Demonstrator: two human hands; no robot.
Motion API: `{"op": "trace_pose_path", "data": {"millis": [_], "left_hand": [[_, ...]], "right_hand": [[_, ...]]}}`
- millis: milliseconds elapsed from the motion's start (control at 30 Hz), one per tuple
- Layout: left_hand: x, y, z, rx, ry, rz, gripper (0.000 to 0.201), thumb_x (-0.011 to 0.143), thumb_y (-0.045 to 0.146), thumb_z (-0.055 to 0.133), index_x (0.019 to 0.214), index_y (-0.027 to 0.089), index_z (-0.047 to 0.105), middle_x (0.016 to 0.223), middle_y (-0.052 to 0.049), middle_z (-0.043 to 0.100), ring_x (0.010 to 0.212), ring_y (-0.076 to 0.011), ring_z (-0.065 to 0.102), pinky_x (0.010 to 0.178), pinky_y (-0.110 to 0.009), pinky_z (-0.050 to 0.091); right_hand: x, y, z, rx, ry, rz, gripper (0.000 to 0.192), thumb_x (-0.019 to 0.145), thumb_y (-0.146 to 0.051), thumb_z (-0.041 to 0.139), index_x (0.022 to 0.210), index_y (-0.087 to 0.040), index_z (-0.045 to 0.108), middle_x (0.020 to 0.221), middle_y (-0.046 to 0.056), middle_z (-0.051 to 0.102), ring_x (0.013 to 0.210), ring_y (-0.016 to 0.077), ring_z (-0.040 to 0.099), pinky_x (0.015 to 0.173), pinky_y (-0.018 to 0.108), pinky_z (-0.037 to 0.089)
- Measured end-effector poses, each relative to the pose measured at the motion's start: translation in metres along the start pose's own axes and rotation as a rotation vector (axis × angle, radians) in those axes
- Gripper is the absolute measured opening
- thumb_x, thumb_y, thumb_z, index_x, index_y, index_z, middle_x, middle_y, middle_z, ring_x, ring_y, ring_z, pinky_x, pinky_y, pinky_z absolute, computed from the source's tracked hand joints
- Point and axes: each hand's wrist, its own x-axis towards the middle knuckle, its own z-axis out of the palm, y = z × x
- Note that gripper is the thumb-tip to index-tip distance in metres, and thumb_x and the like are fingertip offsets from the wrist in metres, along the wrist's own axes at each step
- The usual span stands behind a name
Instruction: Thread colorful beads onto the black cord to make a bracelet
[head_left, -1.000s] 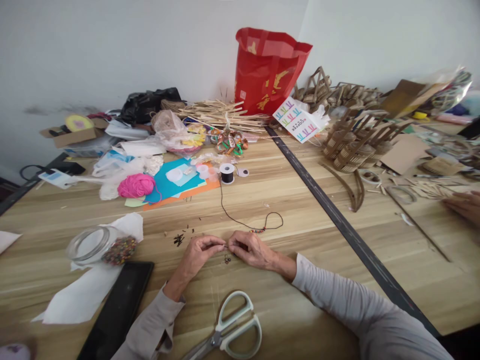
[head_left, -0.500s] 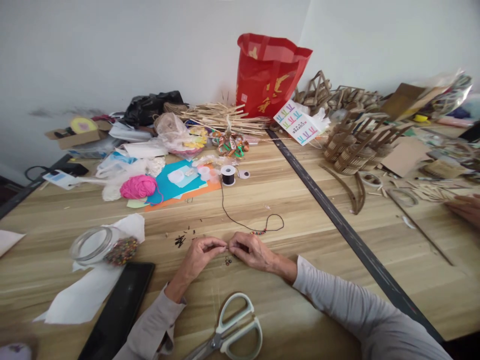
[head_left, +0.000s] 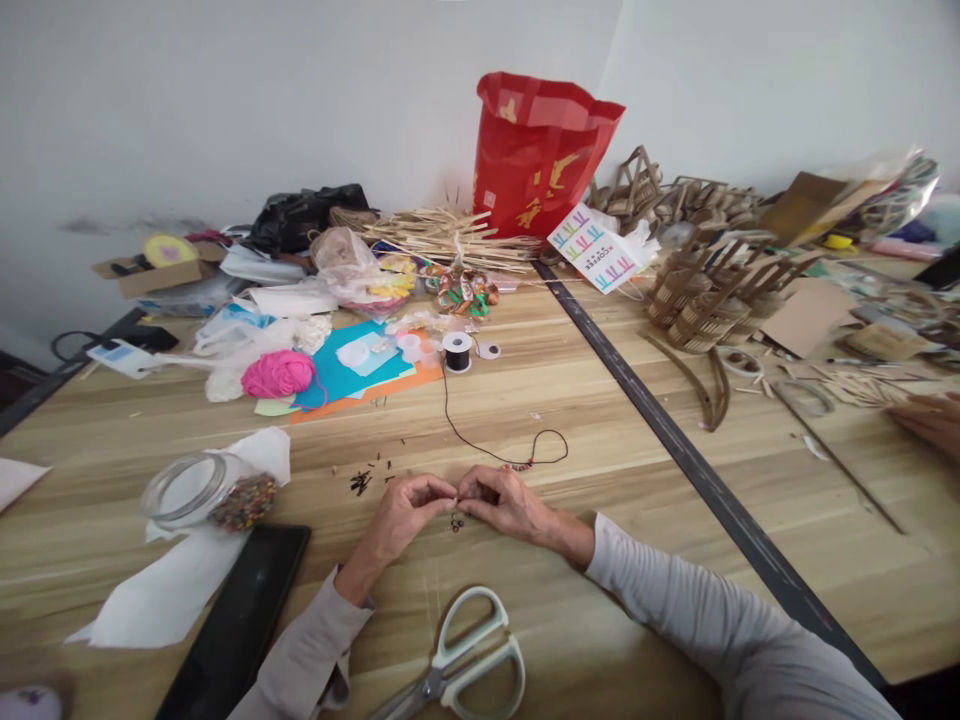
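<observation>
Little has changed since the earlier frame: both hands remain low in the frame's centre on the tabletop (head_left: 600, 400). The left hand (head_left: 401, 510) and right hand (head_left: 506, 500) meet fingertip to fingertip, each grip pinched shut on the black cord (head_left: 480, 447) (the pinched end is too small to see).

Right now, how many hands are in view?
3. The left hand and right hand meet fingertip to fingertip near the table's front edge, pinching the black cord. Another person's hand rests at the far right edge, partly cropped.
</observation>
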Motion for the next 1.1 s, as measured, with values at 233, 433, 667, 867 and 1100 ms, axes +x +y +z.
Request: {"op": "trace_pose_path", "data": {"millis": [233,433,667,867,1100], "left_hand": [[0.0,0.001,0.002,-0.008,-0.017,0.004,0.012,0.063,0.023,0.073,0.064,0.013,0.068,0.061,-0.002,0.068,0.058,-0.0138,0.058,0.058,-0.023,0.046],[0.0,0.003,-0.001,0.021,-0.051,0.065,0.013,0.069,0.025,0.068,0.064,0.013,0.067,0.063,-0.002,0.064,0.062,-0.0139,0.055,0.061,-0.024,0.044],[-0.001,0.006,-0.005,0.029,-0.042,0.071,0.015,0.07,0.027,0.067,0.065,0.013,0.064,0.066,-0.002,0.061,0.064,-0.0141,0.053,0.063,-0.024,0.042],[-0.004,0.006,-0.003,0.012,-0.037,0.075,0.013,0.071,0.025,0.067,0.066,0.013,0.065,0.065,-0.001,0.061,0.063,-0.0132,0.052,0.06,-0.023,0.041],[-0.004,0.002,-0.002,0.034,-0.044,0.143,0.012,0.075,0.024,0.065,0.068,0.014,0.066,0.066,-0.001,0.063,0.066,-0.0141,0.055,0.064,-0.024,0.043]], "right_hand": [[0.0,-0.002,0.0,0.052,0.0,0.003,0.014,0.082,-0.028,0.063,0.084,-0.014,0.059,0.07,0.0,0.057,0.06,0.0095,0.051,0.055,0.02,0.041],[0.001,-0.005,-0.001,-0.076,0.014,-0.148,0.008,0.085,-0.022,0.058,0.082,-0.015,0.059,0.072,0.001,0.053,0.062,0.01,0.05,0.056,0.021,0.041],[-0.001,-0.008,-0.004,-0.123,0.06,-0.2,0.015,0.072,-0.009,0.053,0.085,-0.017,0.051,0.081,0.003,0.048,0.061,0.0101,0.044,0.051,0.02,0.036],[-0.003,-0.01,-0.003,-0.073,0.045,-0.111,0.013,0.08,-0.021,0.058,0.092,-0.015,0.055,0.073,0.0,0.049,0.056,0.0086,0.043,0.05,0.02,0.035],[-0.003,-0.005,0.006,-0.038,0.035,-0.009,0.018,0.085,-0.032,0.06,0.082,-0.014,0.061,0.066,0.0,0.056,0.052,0.007,0.043,0.048,0.018,0.036]]}}
